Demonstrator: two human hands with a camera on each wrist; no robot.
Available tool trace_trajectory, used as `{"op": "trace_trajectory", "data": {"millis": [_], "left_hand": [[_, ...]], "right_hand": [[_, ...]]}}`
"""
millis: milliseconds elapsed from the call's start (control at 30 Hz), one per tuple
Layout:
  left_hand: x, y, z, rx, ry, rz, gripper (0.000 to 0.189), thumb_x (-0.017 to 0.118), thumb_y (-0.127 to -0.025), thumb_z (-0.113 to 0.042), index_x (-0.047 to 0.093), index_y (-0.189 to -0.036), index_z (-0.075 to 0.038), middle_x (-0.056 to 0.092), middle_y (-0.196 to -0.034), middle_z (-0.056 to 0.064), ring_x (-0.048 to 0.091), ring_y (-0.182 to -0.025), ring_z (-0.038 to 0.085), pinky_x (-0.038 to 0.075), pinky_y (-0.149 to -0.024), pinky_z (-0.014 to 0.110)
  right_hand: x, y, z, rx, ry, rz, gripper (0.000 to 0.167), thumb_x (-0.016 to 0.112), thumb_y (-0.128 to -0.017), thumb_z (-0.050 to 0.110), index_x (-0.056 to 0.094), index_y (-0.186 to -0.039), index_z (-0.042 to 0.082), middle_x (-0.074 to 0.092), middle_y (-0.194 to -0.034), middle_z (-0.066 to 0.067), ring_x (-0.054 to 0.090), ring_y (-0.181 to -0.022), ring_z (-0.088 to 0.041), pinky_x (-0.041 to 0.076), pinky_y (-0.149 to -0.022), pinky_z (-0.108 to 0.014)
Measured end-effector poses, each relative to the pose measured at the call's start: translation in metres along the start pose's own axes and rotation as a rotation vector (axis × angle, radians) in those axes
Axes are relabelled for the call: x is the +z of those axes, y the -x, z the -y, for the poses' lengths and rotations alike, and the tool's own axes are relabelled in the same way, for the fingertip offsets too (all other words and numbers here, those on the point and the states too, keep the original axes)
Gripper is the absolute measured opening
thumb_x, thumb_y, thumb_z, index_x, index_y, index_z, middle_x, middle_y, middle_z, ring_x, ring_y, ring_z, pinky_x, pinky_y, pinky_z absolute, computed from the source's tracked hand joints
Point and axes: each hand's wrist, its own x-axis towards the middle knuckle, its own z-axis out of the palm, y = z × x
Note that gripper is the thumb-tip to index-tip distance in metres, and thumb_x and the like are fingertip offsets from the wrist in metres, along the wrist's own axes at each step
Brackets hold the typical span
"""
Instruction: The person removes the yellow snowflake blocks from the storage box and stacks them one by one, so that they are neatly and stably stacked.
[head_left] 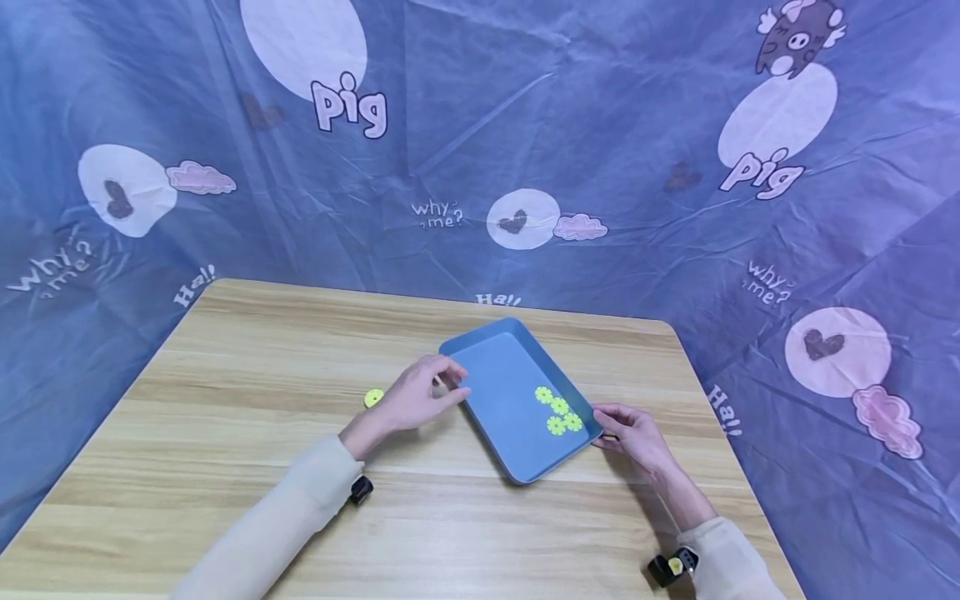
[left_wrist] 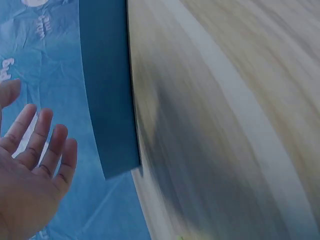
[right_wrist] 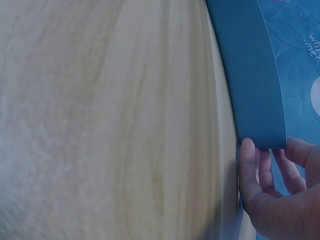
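Note:
A blue rectangular tray [head_left: 487, 392] sits at an angle on the wooden table. Several yellow-green flower-shaped pieces [head_left: 559, 406] are gathered inside it near its right corner. My right hand [head_left: 633, 437] holds that corner, fingers and thumb spread around its wall; the right wrist view shows the fingertips against the blue side [right_wrist: 255, 75]. Over by the tray's left edge is my left hand [head_left: 420, 392], its fingers loosely bent with nothing in them. In the left wrist view this hand [left_wrist: 35, 170] appears apart from the tray wall [left_wrist: 107, 90].
One more yellow-green piece [head_left: 373, 397] lies on the table [head_left: 262, 400] left of the tray, partly covered by my left hand. A blue printed cloth [head_left: 450, 150] hangs behind the table and along its sides.

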Motion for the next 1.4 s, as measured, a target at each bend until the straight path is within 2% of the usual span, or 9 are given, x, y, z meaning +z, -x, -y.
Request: {"op": "trace_trajectory", "data": {"millis": [200,433,633,833,1033,1400], "left_hand": [[0.017,-0.009,-0.01,0.09,-0.114,0.052,0.04,0.07,-0.1,-0.04,0.068,-0.127,-0.011,0.07,-0.125,0.003,0.064,-0.119,0.023,0.054,-0.107,0.045],[0.036,-0.022,-0.019,0.168,-0.241,0.117,0.046,0.067,-0.101,-0.046,0.067,-0.131,-0.011,0.068,-0.129,0.005,0.061,-0.128,0.024,0.047,-0.117,0.047],[0.047,-0.033,-0.024,0.181,-0.324,0.192,0.051,0.058,-0.105,-0.053,0.063,-0.137,-0.014,0.065,-0.137,0.002,0.057,-0.133,0.023,0.043,-0.122,0.046],[0.061,-0.045,-0.023,0.207,-0.409,0.237,0.052,0.054,-0.106,-0.055,0.061,-0.14,-0.017,0.063,-0.137,0.001,0.056,-0.129,0.02,0.046,-0.117,0.042],[0.076,-0.055,-0.019,0.213,-0.481,0.27,0.051,0.054,-0.106,-0.054,0.06,-0.141,-0.018,0.062,-0.136,0.002,0.056,-0.126,0.019,0.048,-0.113,0.039],[0.088,-0.075,-0.021,0.204,-0.578,0.341,0.054,0.058,-0.105,-0.051,0.058,-0.147,-0.016,0.06,-0.146,0.005,0.054,-0.139,0.023,0.044,-0.122,0.046]], "right_hand": [[0.0,0.0,0.0,0.029,0.024,-0.039,0.017,0.064,-0.105,0.011,0.074,-0.118,0.007,0.074,-0.097,0.008,0.072,-0.088,-0.006,0.064,-0.079,-0.023],[0.0,-0.001,0.0,0.033,0.026,-0.025,0.015,0.063,-0.106,0.012,0.074,-0.116,0.01,0.074,-0.097,0.008,0.072,-0.089,-0.005,0.064,-0.08,-0.023],[0.002,-0.002,-0.001,0.024,0.023,-0.038,0.016,0.065,-0.105,0.011,0.074,-0.117,0.007,0.074,-0.097,0.007,0.072,-0.088,-0.006,0.064,-0.079,-0.024],[0.002,-0.001,0.0,0.024,0.011,-0.027,0.017,0.064,-0.105,0.01,0.074,-0.117,0.007,0.074,-0.097,0.008,0.072,-0.087,-0.005,0.064,-0.079,-0.023],[0.002,-0.002,0.0,0.037,0.012,-0.022,0.017,0.064,-0.105,0.011,0.074,-0.117,0.007,0.074,-0.097,0.007,0.072,-0.088,-0.005,0.064,-0.079,-0.022],[0.003,-0.001,0.003,0.037,0.025,-0.022,0.019,0.064,-0.105,0.012,0.073,-0.121,0.005,0.074,-0.098,0.008,0.072,-0.089,-0.005,0.064,-0.08,-0.022]]}}
